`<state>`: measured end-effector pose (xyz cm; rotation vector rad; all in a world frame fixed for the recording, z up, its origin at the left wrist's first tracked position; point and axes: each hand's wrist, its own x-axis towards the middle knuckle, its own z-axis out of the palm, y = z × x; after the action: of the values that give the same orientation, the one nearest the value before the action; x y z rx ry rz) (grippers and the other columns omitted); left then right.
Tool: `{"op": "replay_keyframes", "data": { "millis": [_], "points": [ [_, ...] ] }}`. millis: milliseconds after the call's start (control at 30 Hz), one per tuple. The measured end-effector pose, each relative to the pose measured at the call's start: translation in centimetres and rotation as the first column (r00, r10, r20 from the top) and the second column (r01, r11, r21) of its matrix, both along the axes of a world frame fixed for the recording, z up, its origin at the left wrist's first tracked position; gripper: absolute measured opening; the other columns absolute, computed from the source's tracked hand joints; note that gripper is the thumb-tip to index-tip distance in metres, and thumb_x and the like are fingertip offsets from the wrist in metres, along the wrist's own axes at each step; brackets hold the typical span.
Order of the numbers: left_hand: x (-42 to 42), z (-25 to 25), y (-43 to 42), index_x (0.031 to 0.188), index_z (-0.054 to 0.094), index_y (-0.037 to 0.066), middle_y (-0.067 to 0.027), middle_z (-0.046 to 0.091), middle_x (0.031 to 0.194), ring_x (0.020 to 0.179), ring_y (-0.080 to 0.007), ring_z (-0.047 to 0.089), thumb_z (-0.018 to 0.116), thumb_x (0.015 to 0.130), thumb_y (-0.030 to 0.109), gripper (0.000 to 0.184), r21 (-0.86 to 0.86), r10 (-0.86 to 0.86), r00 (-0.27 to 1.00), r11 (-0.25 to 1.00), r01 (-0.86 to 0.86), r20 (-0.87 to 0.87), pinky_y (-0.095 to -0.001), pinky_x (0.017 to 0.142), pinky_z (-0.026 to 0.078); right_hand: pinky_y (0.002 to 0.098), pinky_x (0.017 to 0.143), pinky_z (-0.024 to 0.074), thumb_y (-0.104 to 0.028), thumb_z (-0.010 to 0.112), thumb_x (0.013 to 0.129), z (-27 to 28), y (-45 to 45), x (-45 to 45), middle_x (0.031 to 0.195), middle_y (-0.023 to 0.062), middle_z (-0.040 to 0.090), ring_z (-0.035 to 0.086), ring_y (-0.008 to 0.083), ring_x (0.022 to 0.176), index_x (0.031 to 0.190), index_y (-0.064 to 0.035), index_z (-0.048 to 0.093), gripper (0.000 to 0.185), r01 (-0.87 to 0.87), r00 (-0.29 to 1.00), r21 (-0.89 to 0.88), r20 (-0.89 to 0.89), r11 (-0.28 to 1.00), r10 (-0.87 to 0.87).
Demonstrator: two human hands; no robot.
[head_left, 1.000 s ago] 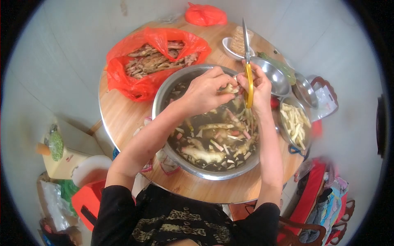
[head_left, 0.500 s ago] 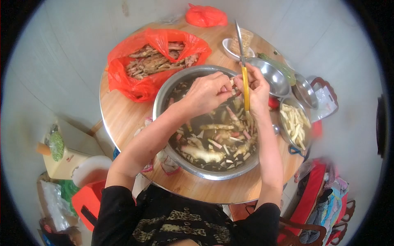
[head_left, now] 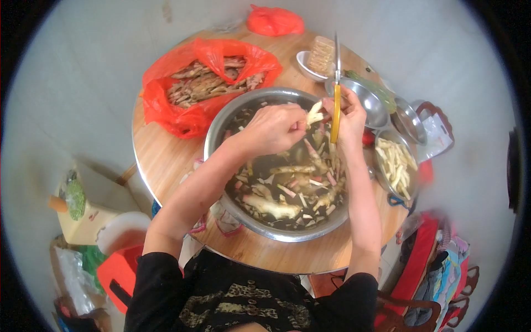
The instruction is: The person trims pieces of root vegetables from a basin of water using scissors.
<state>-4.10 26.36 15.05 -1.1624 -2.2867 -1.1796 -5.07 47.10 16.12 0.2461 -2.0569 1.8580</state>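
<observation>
My left hand (head_left: 276, 127) is closed on a pale root piece (head_left: 315, 113) above a large steel basin (head_left: 221, 119). My right hand (head_left: 349, 119) is wrapped round scissors with yellow handles (head_left: 336, 113), their blades pointing up and away; its fingertips are near the root piece. In the basin's dark water float knobbly roots (head_left: 274, 207) and several pale and pink cut bits. A steel bowl of pale peeled pieces (head_left: 395, 166) stands right of my right forearm.
An open red bag (head_left: 166, 113) of brown roots lies behind the basin at the left. A tied red bag (head_left: 275, 21) is at the table's back edge. Steel bowls (head_left: 371, 105) and a white dish (head_left: 304, 65) stand at the back right. A red chair (head_left: 412, 271) holds clothes.
The root piece between my hands now shows more of its pale, forked end. The scissors have swung from leaning left to nearly upright. My left hand has moved slightly.
</observation>
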Motion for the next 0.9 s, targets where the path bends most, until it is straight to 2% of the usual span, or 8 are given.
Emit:
{"op": "replay_keyframes", "data": {
  "millis": [200, 333, 400, 533, 600, 733, 833, 900],
  "points": [
    [-1.2, -1.3, -1.1, 0.084, 0.069, 0.0, -0.0198, 0.069, 0.092, 0.086, -0.0422, 0.065, 0.058, 0.071, 0.003, 0.017, -0.62, 0.213, 0.97, 0.779, -0.096, 0.117, -0.0498, 0.071, 0.051, 0.0245, 0.054, 0.0502, -0.009, 0.075, 0.089, 0.3, 1.0, -0.3, 0.089, 0.0079, 0.07, 0.065, 0.0122, 0.067, 0.135, 0.0032, 0.051, 0.054, 0.078, 0.997, -0.157, 0.008, 0.984, -0.077],
    [-1.1, -3.3, -1.7, 0.088, 0.072, -0.002, -0.0196, 0.071, 0.087, 0.084, -0.0418, 0.068, 0.059, 0.07, 0.004, 0.023, -0.563, 0.097, 0.995, 0.822, -0.091, -0.02, -0.0489, 0.077, 0.054, 0.0245, 0.054, 0.0505, -0.009, 0.075, 0.088, 0.0, 0.7, -0.4, 0.089, 0.0078, 0.07, 0.065, 0.0122, 0.068, 0.135, 0.0032, 0.052, 0.054, 0.061, 0.998, -0.17, 0.002, 0.984, -0.061],
    [-0.5, -2.1, -1.5, 0.093, 0.073, -0.003, -0.0189, 0.072, 0.091, 0.089, -0.0414, 0.069, 0.058, 0.072, 0.004, 0.027, -0.756, 0.126, 0.986, 0.655, 0.0, 0.109, -0.0483, 0.081, 0.055, 0.0247, 0.055, 0.0507, -0.009, 0.075, 0.088, -0.1, 0.6, -0.5, 0.089, 0.0078, 0.07, 0.065, 0.012, 0.069, 0.134, 0.0034, 0.052, 0.053, 0.075, 0.997, -0.146, 0.007, 0.986, -0.075],
    [0.0, -0.1, -1.5, 0.092, 0.073, -0.003, -0.0212, 0.071, 0.101, 0.097, -0.0404, 0.069, 0.056, 0.073, 0.004, 0.026, -0.757, 0.296, 0.942, 0.649, -0.075, 0.161, -0.0484, 0.082, 0.055, 0.0246, 0.055, 0.0505, -0.009, 0.075, 0.088, 0.3, 0.7, -0.2, 0.09, 0.0083, 0.071, 0.065, 0.012, 0.068, 0.133, 0.0031, 0.053, 0.052, 0.103, 0.995, -0.148, 0.0, 0.984, -0.104],
    [-1.0, -0.8, -1.5, 0.089, 0.071, 0.0, -0.0215, 0.071, 0.096, 0.095, -0.0417, 0.068, 0.061, 0.075, 0.012, 0.021, -0.517, 0.479, 0.87, 0.777, -0.359, 0.115, -0.0509, 0.082, 0.054, 0.0248, 0.055, 0.0508, -0.007, 0.075, 0.088, 0.4, 1.1, -0.1, 0.089, 0.0085, 0.071, 0.066, 0.0127, 0.068, 0.134, 0.0021, 0.053, 0.052, 0.086, 0.996, -0.207, -0.016, 0.975, -0.091],
    [-1.5, -1.1, -0.9, 0.092, 0.073, 0.0, -0.021, 0.07, 0.097, 0.093, -0.0394, 0.068, 0.058, 0.08, 0.012, 0.022, -0.092, 0.493, 0.87, 0.867, -0.489, 0.022, -0.0461, 0.082, 0.054, 0.0243, 0.055, 0.0513, -0.005, 0.075, 0.087, 0.7, 1.2, -0.1, 0.088, 0.0081, 0.071, 0.067, 0.0132, 0.068, 0.134, 0.0006, 0.055, 0.051, 0.064, 0.997, -0.288, -0.028, 0.956, -0.075],
    [-1.7, -0.9, -0.5, 0.097, 0.073, 0.003, -0.0179, 0.068, 0.097, 0.09, -0.0381, 0.066, 0.066, 0.083, 0.019, 0.022, 0.203, 0.153, 0.948, 0.955, -0.214, 0.28, -0.044, 0.083, 0.053, 0.0234, 0.054, 0.0515, -0.005, 0.075, 0.087, 0.8, 1.1, 0.0, 0.088, 0.0076, 0.07, 0.067, 0.0132, 0.069, 0.134, -0.001, 0.056, 0.05, -0.013, 0.999, -0.327, -0.05, 0.945, -0.004],
    [-1.5, -0.6, -0.4, 0.108, 0.073, 0.007, -0.0095, 0.068, 0.097, 0.09, -0.0159, 0.065, 0.074, 0.088, 0.017, 0.023, 0.36, -0.112, 0.93, 0.933, -0.023, 0.35, -0.0334, 0.08, 0.052, 0.0227, 0.054, 0.0515, -0.005, 0.075, 0.087, 0.8, 1.0, 0.1, 0.088, 0.0075, 0.071, 0.067, 0.0129, 0.069, 0.133, -0.0013, 0.057, 0.05, -0.049, 0.998, -0.315, -0.051, 0.948, 0.035]
  ]
}}
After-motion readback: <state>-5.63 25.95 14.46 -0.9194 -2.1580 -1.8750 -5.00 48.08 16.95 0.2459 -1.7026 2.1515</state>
